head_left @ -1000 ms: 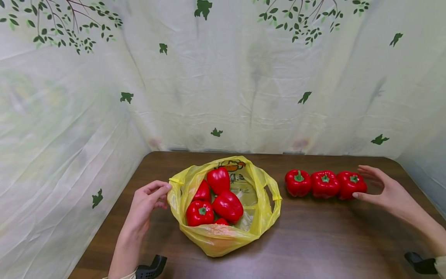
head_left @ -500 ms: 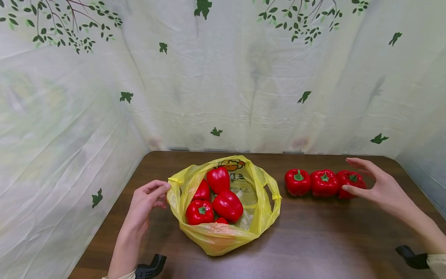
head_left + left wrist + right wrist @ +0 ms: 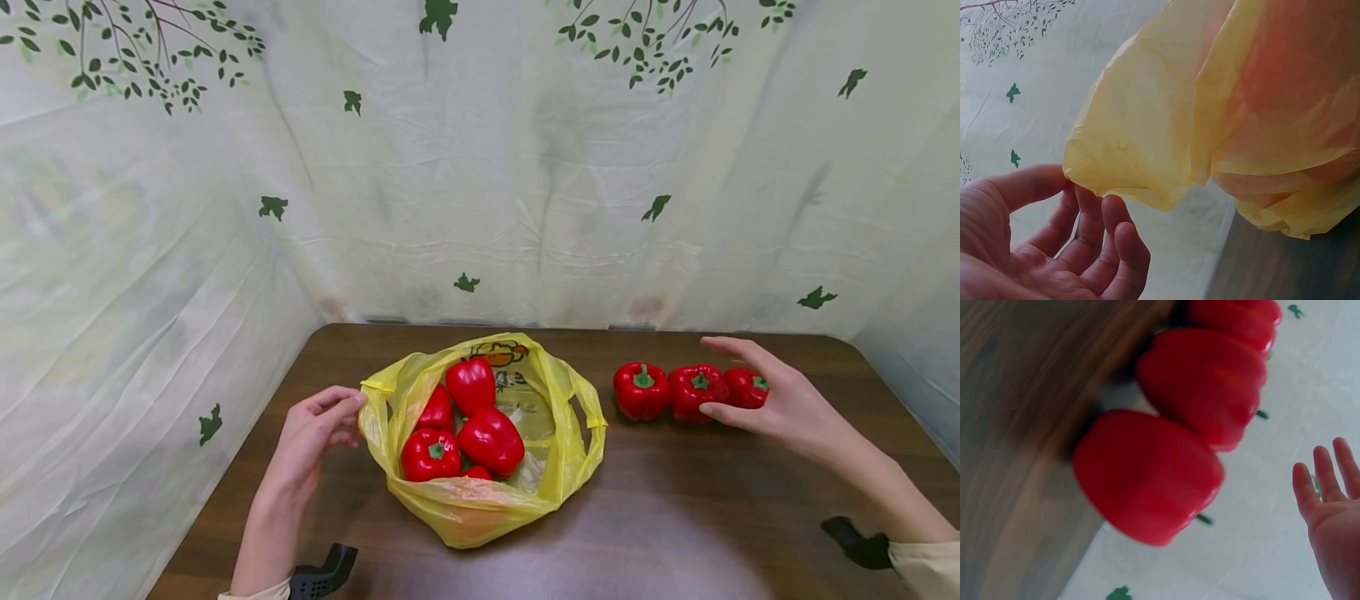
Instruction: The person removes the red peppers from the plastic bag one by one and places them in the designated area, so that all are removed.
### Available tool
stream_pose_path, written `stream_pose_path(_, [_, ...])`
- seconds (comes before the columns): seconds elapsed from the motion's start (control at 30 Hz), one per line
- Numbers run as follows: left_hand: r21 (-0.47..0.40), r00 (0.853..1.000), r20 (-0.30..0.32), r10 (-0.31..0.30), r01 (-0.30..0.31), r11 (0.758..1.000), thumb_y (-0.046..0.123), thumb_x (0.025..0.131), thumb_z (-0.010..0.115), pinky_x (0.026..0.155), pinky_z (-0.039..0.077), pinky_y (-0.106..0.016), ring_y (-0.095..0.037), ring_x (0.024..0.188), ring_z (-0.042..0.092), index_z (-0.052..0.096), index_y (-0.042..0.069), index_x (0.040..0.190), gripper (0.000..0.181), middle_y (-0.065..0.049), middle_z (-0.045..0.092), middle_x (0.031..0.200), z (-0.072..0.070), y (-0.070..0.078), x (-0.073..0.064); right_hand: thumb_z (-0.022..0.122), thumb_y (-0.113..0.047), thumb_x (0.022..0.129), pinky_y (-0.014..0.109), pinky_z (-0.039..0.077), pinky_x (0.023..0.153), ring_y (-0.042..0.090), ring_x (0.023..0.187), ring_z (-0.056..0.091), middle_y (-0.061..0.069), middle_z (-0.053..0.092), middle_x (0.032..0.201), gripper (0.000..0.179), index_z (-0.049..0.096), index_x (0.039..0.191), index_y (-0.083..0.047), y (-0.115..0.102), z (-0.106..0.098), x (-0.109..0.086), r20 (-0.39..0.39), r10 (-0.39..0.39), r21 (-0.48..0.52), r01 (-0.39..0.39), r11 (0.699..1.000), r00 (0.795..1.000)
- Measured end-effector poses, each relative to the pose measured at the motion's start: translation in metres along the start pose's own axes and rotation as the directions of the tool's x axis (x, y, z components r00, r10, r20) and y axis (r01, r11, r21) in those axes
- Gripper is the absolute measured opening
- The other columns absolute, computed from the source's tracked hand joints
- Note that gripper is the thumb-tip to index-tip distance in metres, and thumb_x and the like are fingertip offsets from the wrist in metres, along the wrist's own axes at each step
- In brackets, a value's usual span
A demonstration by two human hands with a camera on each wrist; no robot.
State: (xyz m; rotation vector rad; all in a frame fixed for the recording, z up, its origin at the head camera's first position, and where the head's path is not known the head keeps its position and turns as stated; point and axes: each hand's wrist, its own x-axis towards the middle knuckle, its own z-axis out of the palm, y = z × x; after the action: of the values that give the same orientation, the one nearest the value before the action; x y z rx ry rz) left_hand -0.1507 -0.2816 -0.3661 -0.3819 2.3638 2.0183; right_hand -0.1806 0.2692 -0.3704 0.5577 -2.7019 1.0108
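Observation:
My left hand (image 3: pixel 311 437) pinches the left handle edge of a yellow plastic bag (image 3: pixel 468 525), thumb and fingertips meeting at the film in the left wrist view. Inside the open-mouthed bag lie several red bell peppers (image 3: pixel 491 443). To its right, three more peppers stand in a row: a left one (image 3: pixel 641 390), a middle one (image 3: pixel 693 390) and a right one (image 3: pixel 742 388). My right hand (image 3: pixel 787 408) hovers over the right end of that row with thumb and fingers spread, partly covering the right pepper. The right wrist view shows its straight fingers (image 3: pixel 1327 481) apart from the peppers.
A brown wooden table (image 3: pixel 637 517) bears everything. Behind and beside it hangs a pale curtain (image 3: pixel 487 192) printed with leaves and branches. Each wrist wears a black camera mount (image 3: pixel 322 571).
My right hand has moved left along the row, from beside the right pepper to over it, fingertips now near the middle one. My left hand, the bag and the peppers have stayed in place.

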Motion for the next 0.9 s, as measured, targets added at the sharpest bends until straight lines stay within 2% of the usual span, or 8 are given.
stream_pose_path(0.3, [-0.024, 1.0, 0.029, -0.007, 0.008, 1.0, 0.03, 0.094, 0.068, 0.071, 0.057, -0.035, -0.02, 0.074, 0.061, 0.069, 0.006, 0.101, 0.025, -0.003, 0.066, 0.088, -0.002, -0.001, 0.001, 0.088, -0.027, 0.074, 0.03, 0.049, 0.089, 0.013, 0.125, 0.044, -0.007, 0.049, 0.14, 0.081, 0.046, 0.143, -0.033, -0.025, 0.013, 0.011, 0.026, -0.078, 0.0, 0.078, 0.997, 0.997])
stream_pose_path(0.5, [-0.019, 1.0, 0.025, -0.014, 0.015, 1.0, 0.03, 0.093, 0.069, 0.071, 0.057, -0.036, -0.022, 0.076, 0.061, 0.069, 0.007, 0.1, 0.024, -0.003, 0.066, 0.087, -0.002, -0.001, 0.001, 0.087, -0.026, 0.076, 0.015, 0.042, 0.092, 0.005, 0.128, 0.041, -0.01, 0.047, 0.142, 0.08, 0.045, 0.143, -0.033, -0.04, 0.025, 0.016, 0.044, -0.165, 0.03, 0.163, 0.986, 0.985])
stream_pose_path(0.73, [-0.019, 1.0, 0.026, -0.009, 0.01, 1.0, 0.03, 0.094, 0.068, 0.071, 0.057, -0.035, -0.023, 0.076, 0.061, 0.069, 0.007, 0.1, 0.024, -0.003, 0.066, 0.087, -0.002, -0.001, 0.001, 0.087, -0.023, 0.076, 0.016, 0.039, 0.099, 0.012, 0.13, 0.043, -0.007, 0.048, 0.142, 0.078, 0.047, 0.143, -0.025, -0.058, 0.043, 0.019, 0.072, -0.285, 0.092, 0.278, 0.956, 0.956])
stream_pose_path(0.9, [-0.009, 1.0, 0.019, -0.01, 0.01, 1.0, 0.03, 0.094, 0.068, 0.071, 0.057, -0.036, -0.026, 0.077, 0.061, 0.069, 0.006, 0.101, 0.025, -0.004, 0.065, 0.088, -0.002, -0.001, 0.0, 0.087, -0.021, 0.076, 0.018, 0.039, 0.101, 0.014, 0.131, 0.043, -0.005, 0.049, 0.142, 0.078, 0.047, 0.143, -0.024, -0.069, 0.056, 0.021, 0.094, -0.318, 0.143, 0.303, 0.942, 0.944])
